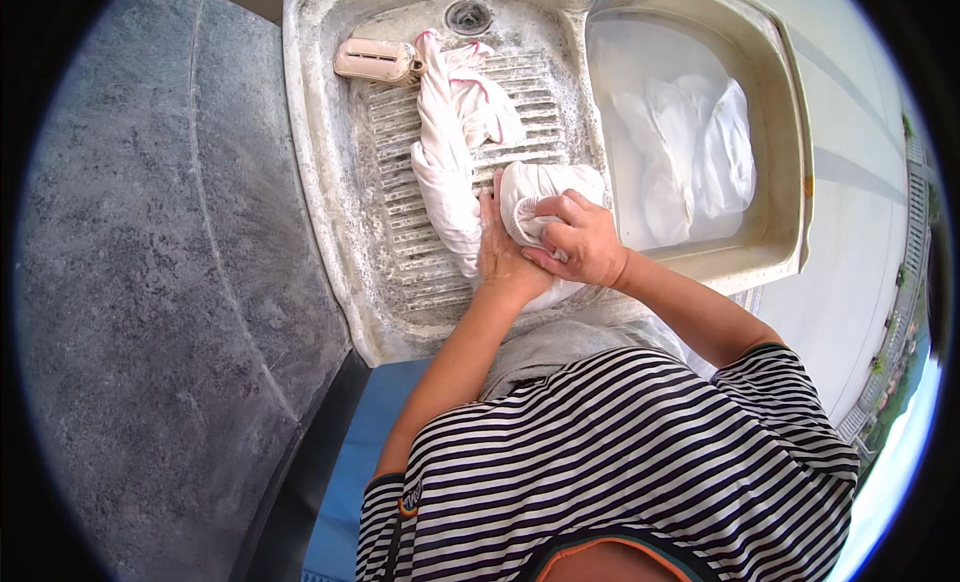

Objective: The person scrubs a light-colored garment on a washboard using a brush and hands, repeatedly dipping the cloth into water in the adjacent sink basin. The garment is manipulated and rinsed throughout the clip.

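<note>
Looks about mid-wash. Cloth [445,172], white with pink edging, lies twisted lengthwise on the ridges [415,222] of the sink [322,232], near end running under the hands. Right hand [590,244] has its fingers [568,208] curled nearly closed, pinching folds of a white bunch [550,184]; likely part of the same cloth, though the join is hidden. Left hand [505,250] lies extended between cloth and bunch, fingers partly covered; can't tell if they grip. Done so far: cloth spread on the ridges, part gathered up for working, I'd judge. Left: rinsing and wringing, probably, as it's outside the water-filled basin [790,132]. Other white fabric [690,162] sits in that cloudy water; washed or just soaking, can't tell. Brush-like block [372,60] lies unheld beside the cloth's far end.
</note>
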### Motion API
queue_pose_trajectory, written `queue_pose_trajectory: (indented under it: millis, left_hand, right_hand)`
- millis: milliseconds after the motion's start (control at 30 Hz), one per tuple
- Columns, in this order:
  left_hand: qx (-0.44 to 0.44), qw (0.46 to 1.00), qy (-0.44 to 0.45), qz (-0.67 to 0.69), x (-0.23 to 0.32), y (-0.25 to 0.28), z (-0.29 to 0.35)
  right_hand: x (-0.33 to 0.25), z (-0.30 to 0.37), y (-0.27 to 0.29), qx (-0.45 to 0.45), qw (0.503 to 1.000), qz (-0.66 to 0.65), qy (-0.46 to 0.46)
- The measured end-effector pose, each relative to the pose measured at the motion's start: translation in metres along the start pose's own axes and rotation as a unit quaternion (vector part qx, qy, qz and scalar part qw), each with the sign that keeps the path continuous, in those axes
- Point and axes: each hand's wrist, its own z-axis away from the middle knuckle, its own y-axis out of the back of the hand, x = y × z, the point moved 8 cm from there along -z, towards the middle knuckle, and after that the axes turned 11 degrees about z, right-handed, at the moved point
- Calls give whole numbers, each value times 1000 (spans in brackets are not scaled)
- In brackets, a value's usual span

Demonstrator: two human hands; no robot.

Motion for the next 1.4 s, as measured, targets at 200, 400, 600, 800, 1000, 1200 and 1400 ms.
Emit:
queue_pose_trajectory:
  millis: [200,400,600,800,1000,1200,1400]
  left_hand:
    - [73,997,9,-21,-4,-1,-4]
    - [61,997,56,0,-13,2,-2]
    - [2,997,77,19,-14,-10,-7]
    - [168,983,-20,72,-9,13,4]
    - [205,971,-109,57,-2,20,15]
    - [220,966,-86,103,3,32,6]
    - [329,933,-143,22,-4,19,25]
  right_hand:
    - [173,-138,-62,-22,959,177,-218]
    - [101,-90,-37,-53,973,24,-224]
    - [45,-39,-31,-8,996,66,62]
    - [179,-177,-71,37,940,316,-120]
    - [133,-243,-83,-12,980,169,-103]
    - [73,-276,-167,-151,971,159,-94]
    - [76,-257,-61,-13,998,-28,-58]
